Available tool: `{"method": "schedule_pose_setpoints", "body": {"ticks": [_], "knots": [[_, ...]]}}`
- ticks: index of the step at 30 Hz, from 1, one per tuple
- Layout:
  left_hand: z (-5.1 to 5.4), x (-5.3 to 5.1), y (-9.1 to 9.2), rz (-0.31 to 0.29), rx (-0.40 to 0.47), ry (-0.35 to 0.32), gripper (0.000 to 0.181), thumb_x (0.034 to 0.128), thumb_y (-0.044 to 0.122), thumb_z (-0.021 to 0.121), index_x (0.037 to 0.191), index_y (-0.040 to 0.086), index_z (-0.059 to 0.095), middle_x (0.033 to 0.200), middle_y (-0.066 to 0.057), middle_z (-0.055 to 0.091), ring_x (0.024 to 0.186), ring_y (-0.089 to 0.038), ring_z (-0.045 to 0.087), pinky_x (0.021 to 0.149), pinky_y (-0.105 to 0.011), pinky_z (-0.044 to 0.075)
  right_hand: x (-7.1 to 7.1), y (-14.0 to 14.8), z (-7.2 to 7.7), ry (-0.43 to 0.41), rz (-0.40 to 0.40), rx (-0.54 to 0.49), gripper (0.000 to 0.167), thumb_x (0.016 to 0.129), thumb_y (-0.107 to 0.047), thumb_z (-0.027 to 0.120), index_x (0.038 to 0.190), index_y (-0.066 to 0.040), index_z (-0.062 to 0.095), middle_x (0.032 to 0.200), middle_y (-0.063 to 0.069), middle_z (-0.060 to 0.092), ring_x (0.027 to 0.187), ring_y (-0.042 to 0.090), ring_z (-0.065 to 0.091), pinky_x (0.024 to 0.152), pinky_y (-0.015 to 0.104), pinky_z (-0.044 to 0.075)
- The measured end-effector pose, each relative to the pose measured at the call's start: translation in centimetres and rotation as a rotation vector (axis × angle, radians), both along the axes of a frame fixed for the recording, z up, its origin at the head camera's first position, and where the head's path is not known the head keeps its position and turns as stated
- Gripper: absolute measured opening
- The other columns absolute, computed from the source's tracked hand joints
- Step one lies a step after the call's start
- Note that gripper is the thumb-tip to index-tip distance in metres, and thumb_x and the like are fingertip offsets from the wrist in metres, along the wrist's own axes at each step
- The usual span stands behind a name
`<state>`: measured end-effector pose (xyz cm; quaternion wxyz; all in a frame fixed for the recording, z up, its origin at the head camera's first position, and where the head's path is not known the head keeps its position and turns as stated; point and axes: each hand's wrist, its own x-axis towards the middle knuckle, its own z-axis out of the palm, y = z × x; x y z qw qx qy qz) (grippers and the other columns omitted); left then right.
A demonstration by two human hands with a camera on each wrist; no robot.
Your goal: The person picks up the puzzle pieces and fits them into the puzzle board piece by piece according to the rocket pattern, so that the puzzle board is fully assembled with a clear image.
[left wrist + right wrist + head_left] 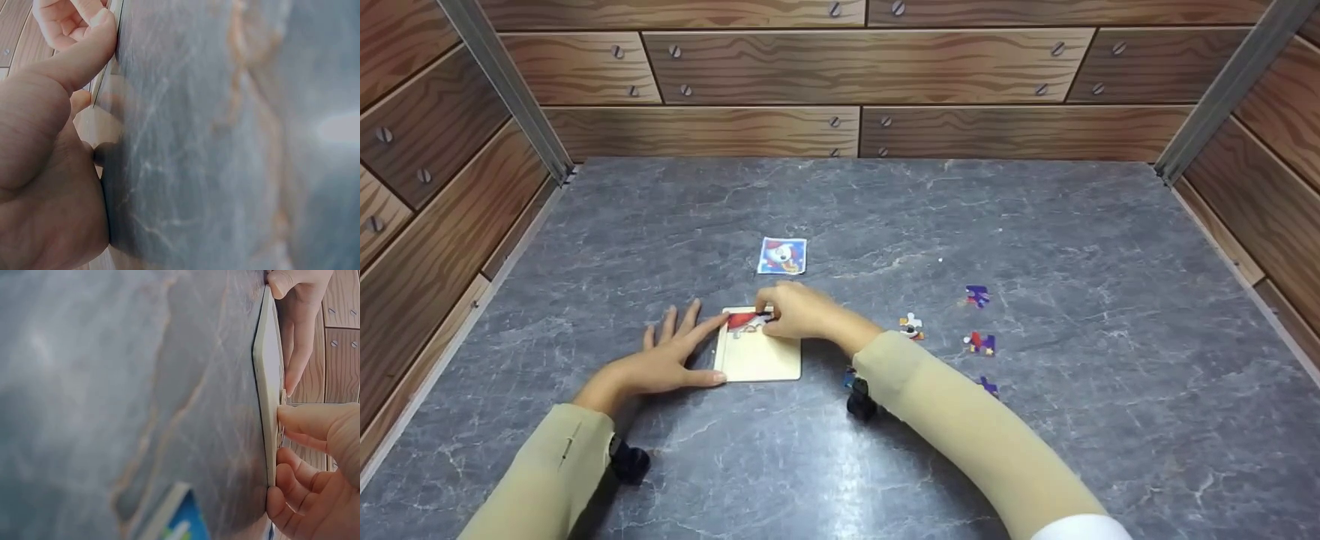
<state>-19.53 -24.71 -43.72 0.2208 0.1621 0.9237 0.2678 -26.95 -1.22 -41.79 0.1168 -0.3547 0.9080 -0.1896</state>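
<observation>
A cream puzzle tray (763,358) lies flat on the grey marbled table. Red and white puzzle pieces (741,322) sit along its far edge. My left hand (664,363) has its fingers spread; index fingertip and thumb touch the tray's left side. Over the tray's far right corner, my right hand (802,311) pinches a puzzle piece between thumb and fingers, mostly hidden by them. In the right wrist view, the thumb and index of that right hand (320,461) meet at a thin piece on the tray (264,354), other fingers curled at its edge.
Beyond the tray lies a picture card (782,256) with a white-faced figure. To the right are loose pieces: a white and orange one (911,327), a purple one (977,295), a red and purple one (981,343). A blue piece (849,377) is partly under the right sleeve.
</observation>
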Motion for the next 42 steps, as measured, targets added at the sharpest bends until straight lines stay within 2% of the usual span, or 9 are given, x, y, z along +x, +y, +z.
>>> {"method": "schedule_pose_setpoints", "body": {"ticks": [7, 10, 17, 22, 32, 42], "knots": [[0.1, 0.1, 0.0, -0.004, 0.008, -0.001, 0.088, 0.0822, 0.057, 0.06, 0.15, 0.031, 0.011, 0.151, -0.017, -0.02, 0.131, -0.041, -0.027, 0.095, -0.067, -0.018, 0.0, 0.1, -0.1, 0.002, -0.011, -0.043, 0.016, 0.077, -0.014, 0.07, 0.091, -0.008, 0.063, 0.079, 0.002, 0.058, 0.072, 0.016, 0.053, 0.062, 0.027, 0.044], [0.2, 0.1, 0.1, -0.007, 0.011, 0.006, 0.086, 0.0824, 0.057, 0.06, 0.15, 0.031, 0.013, 0.151, -0.017, -0.02, 0.131, -0.042, -0.027, 0.094, -0.067, -0.018, 0.0, 0.1, -0.1, 0.0, -0.004, -0.055, 0.013, 0.078, -0.013, 0.07, 0.088, -0.009, 0.063, 0.077, 0.001, 0.057, 0.071, 0.015, 0.053, 0.062, 0.026, 0.044], [0.1, 0.0, 0.1, -0.011, 0.013, 0.014, 0.085, 0.0823, 0.057, 0.059, 0.15, 0.033, 0.014, 0.151, -0.016, -0.02, 0.131, -0.042, -0.027, 0.095, -0.066, -0.018, 0.0, 0.1, -0.2, -0.009, -0.025, -0.065, 0.018, 0.079, -0.016, 0.071, 0.094, -0.009, 0.064, 0.084, 0.003, 0.062, 0.076, 0.015, 0.057, 0.066, 0.027, 0.047], [0.1, 0.1, 0.1, -0.009, 0.01, 0.011, 0.087, 0.0826, 0.057, 0.059, 0.15, 0.031, 0.012, 0.151, -0.017, -0.02, 0.131, -0.042, -0.027, 0.095, -0.066, -0.019, 0.1, 0.3, -0.3, -0.049, -0.038, -0.13, 0.024, 0.079, -0.014, 0.072, 0.101, -0.006, 0.064, 0.086, 0.005, 0.065, 0.078, 0.015, 0.058, 0.069, 0.027, 0.047], [0.2, 0.1, 0.0, -0.004, 0.007, 0.015, 0.092, 0.0831, 0.056, 0.059, 0.151, 0.026, 0.005, 0.151, -0.017, -0.02, 0.131, -0.041, -0.027, 0.095, -0.067, -0.018, 0.3, 1.8, 0.1, -0.1, 0.058, -0.289, 0.026, 0.082, -0.006, 0.068, 0.106, 0.001, 0.063, 0.096, 0.014, 0.066, 0.088, 0.023, 0.062, 0.079, 0.029, 0.049], [0.1, 0.1, 0.2, 0.004, -0.01, 0.017, 0.093, 0.0819, 0.058, 0.06, 0.151, 0.026, 0.007, 0.152, -0.017, -0.019, 0.131, -0.041, -0.027, 0.095, -0.066, -0.018, 1.4, 4.3, 1.8, -0.204, 0.051, -0.355, 0.028, 0.086, -0.01, 0.066, 0.112, 0.0, 0.063, 0.096, 0.008, 0.064, 0.084, 0.02, 0.061, 0.07, 0.025, 0.049]]}}
